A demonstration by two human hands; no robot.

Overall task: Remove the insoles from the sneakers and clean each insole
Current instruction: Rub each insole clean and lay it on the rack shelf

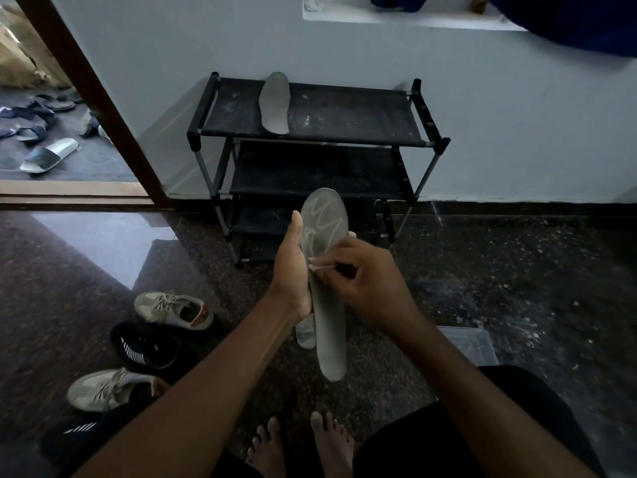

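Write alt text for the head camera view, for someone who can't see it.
A person's left hand holds a grey insole while the right hand pinches what looks like a white swab against it. Another insole lies on top of a black shoe rack ahead; beige sneakers and a black sneaker sit on the floor at left.

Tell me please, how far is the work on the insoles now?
Done: one insole lies out on the shoe rack; cleaned or not, I cannot tell. In hand: the left hand grips a grey insole, streaked pale, while the right hand pinches a small white item against it; a paler insole shows behind. Left: finish these, then any insoles inside the beige sneakers and black sneakers.
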